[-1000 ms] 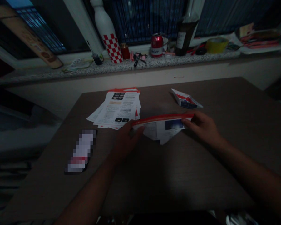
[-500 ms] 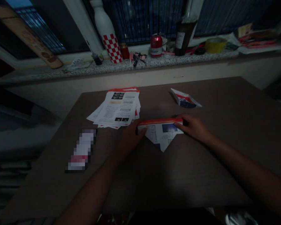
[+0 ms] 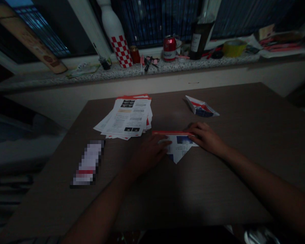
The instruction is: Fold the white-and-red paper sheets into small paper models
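A folded sheet of printed paper point(image 3: 179, 149) lies on the table in front of me, its point toward me and a red band along its far edge. My left hand point(image 3: 151, 152) lies over its left part, fingers stretched out flat and covering that corner. At the right end of the red band, my right hand point(image 3: 205, 138) has its bent fingers and thumb closed on the paper's edge. A folded paper boat point(image 3: 203, 107) rests beyond my right hand, apart from it.
Left of the folded sheet is a stack of printed sheets point(image 3: 128, 117). A phone point(image 3: 88, 162) lies nearer me on the brown table point(image 3: 231, 200). The windowsill point(image 3: 88, 76) behind holds a checkered bottle point(image 3: 120, 51), a red can point(image 3: 169, 49) and yellow tape point(image 3: 234, 48).
My left hand has slid right and flattened over the paper's left part. My right hand's fingers have shifted slightly left along the far edge, and the sheet now lies flatter.
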{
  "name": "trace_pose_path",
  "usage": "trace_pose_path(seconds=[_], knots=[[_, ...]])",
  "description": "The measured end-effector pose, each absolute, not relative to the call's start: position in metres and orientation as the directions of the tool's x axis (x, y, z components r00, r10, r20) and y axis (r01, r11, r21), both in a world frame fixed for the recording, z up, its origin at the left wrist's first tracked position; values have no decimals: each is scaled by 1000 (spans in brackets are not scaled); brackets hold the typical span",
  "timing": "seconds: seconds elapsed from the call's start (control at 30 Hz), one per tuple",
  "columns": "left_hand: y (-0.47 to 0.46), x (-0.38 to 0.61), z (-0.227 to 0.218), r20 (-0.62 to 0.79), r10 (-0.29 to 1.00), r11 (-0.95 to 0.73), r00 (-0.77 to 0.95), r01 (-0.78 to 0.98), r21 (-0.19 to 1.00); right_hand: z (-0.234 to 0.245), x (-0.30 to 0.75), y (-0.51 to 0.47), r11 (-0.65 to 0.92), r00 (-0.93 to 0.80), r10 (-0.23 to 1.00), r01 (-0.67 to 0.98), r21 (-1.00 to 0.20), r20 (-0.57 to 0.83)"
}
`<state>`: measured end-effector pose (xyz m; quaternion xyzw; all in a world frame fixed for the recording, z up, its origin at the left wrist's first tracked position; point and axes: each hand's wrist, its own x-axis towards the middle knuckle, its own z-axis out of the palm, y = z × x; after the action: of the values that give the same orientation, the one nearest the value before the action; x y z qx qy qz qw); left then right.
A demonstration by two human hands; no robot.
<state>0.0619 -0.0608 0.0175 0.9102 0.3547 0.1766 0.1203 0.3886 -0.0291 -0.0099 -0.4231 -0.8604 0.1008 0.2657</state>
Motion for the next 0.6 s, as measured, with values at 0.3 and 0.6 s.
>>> trace_pose_path(seconds=[0.3,0.6], knots=[[-76,81,21,101,572,-791,814,515,331,-7,396,-29,653,-529,747,699,-293,402],[-71,72,22,146,772,-634,618,741,222,4,385,-41,763,-664,647,568,-309,376]])
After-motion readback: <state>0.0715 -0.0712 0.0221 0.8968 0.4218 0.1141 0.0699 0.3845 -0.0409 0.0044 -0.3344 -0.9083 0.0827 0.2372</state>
